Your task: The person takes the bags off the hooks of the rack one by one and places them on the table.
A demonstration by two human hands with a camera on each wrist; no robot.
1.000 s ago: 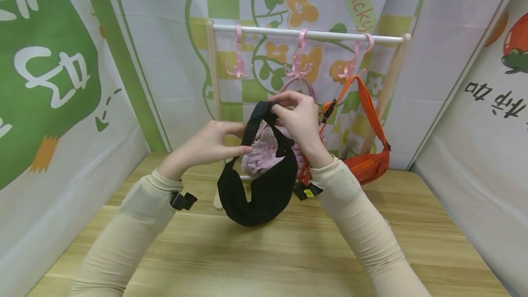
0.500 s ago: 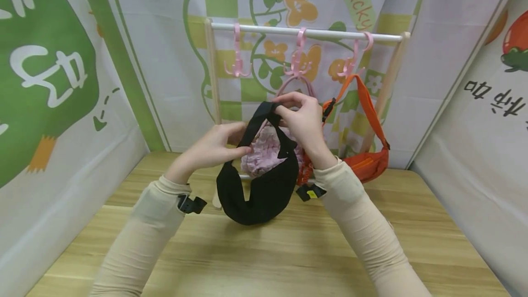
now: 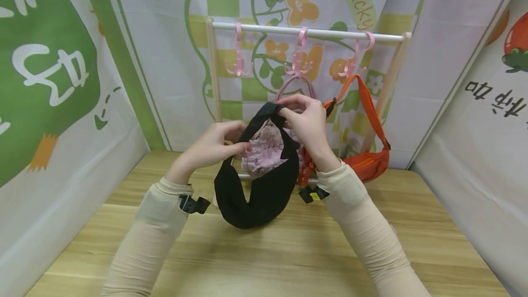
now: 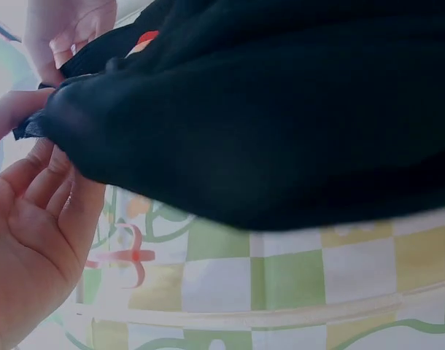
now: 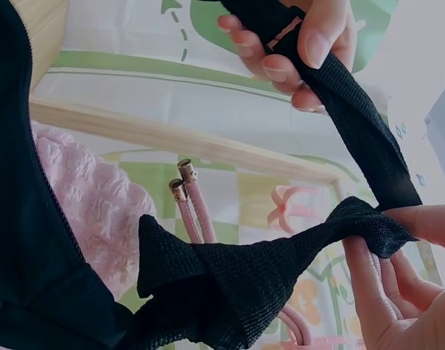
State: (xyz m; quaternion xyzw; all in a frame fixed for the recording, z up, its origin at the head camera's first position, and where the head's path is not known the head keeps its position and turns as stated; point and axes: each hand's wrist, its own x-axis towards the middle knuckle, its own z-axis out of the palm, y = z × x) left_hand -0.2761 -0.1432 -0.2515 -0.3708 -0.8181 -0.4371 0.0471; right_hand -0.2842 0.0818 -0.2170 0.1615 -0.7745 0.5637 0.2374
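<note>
A black crescent-shaped bag [image 3: 260,200] hangs by its strap from both hands, in front of the rack. My left hand [image 3: 214,145] pinches the left side of the strap, thumb on the near face; the right wrist view shows this left hand [image 5: 317,51] with fingers behind the webbing. At the top of the loop, my right hand [image 3: 307,125] pinches the strap [image 5: 368,138], which is bunched and twisted below the fingertips. Through the loop shows a pink ruffled bag [image 3: 266,150], its handles on the middle pink hook [image 3: 299,61]. The black bag's body fills much of the left wrist view.
The rack has a metal bar [image 3: 268,29] and wooden posts. A pink hook [image 3: 238,61] hangs at its left with nothing on it. From the right hook [image 3: 350,61] hangs an orange bag [image 3: 369,164]. Everything stands on a wooden table [image 3: 264,260] between printed cloth walls.
My right hand has shifted slightly right and down, still pinching the strap. The left forearm has moved right, with the left hand still on the strap. The black bag stays in nearly the same place.
</note>
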